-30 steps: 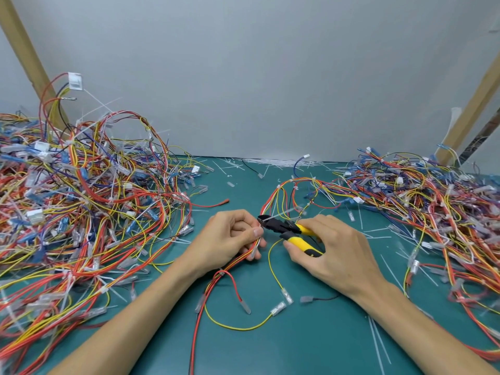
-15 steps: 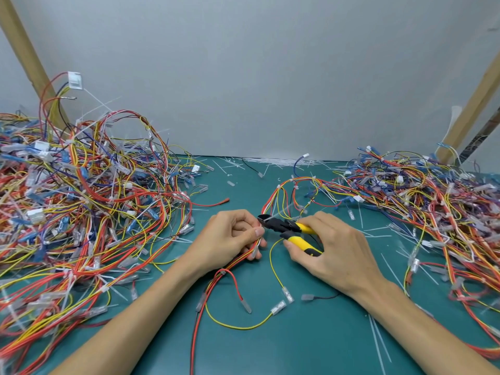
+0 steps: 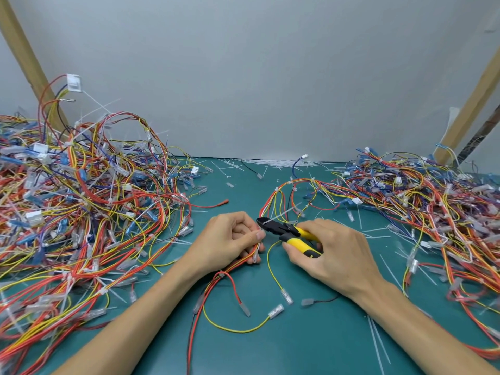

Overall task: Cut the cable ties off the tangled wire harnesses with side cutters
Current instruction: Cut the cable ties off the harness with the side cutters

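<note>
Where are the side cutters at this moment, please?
In the head view, the side cutters are at the centre of the green mat, gripped by the right hand, black tip beside the left hand holding a wire harness.

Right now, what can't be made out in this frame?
Head view:
Whether the side cutters have the cable tie between their blades: too small.
The harness section inside the left hand: hidden by curled fingers.
Extent of the left wire pile: cut off by frame edge.
</note>
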`<control>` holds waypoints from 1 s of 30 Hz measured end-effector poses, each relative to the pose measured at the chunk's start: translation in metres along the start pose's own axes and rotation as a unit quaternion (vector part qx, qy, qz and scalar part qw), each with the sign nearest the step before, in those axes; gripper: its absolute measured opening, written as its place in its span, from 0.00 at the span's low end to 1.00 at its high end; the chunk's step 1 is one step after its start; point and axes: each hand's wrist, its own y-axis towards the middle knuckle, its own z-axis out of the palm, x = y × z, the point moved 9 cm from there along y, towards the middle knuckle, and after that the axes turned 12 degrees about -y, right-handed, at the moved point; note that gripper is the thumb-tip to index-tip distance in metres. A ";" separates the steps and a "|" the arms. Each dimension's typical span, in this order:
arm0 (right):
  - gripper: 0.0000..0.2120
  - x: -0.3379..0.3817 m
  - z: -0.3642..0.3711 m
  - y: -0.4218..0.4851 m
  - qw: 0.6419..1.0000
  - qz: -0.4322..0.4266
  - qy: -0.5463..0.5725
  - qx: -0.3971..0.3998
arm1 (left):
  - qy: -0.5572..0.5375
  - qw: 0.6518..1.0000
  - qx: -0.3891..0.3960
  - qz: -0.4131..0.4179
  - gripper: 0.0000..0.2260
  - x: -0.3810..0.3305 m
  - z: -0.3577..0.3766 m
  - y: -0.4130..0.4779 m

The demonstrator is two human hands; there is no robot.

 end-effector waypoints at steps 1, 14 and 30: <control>0.15 0.000 -0.001 0.000 1.000 0.000 -0.002 -0.007 | -0.004 1.000 0.000 -0.001 0.06 0.000 0.000 0.000; 0.19 -0.011 0.008 0.001 0.994 0.039 0.098 0.002 | -0.007 1.000 -0.012 0.007 0.06 0.002 -0.004 0.003; 0.21 -0.008 0.007 0.002 0.999 0.040 -0.025 0.008 | 0.007 1.000 -0.008 0.009 0.06 0.003 -0.005 0.002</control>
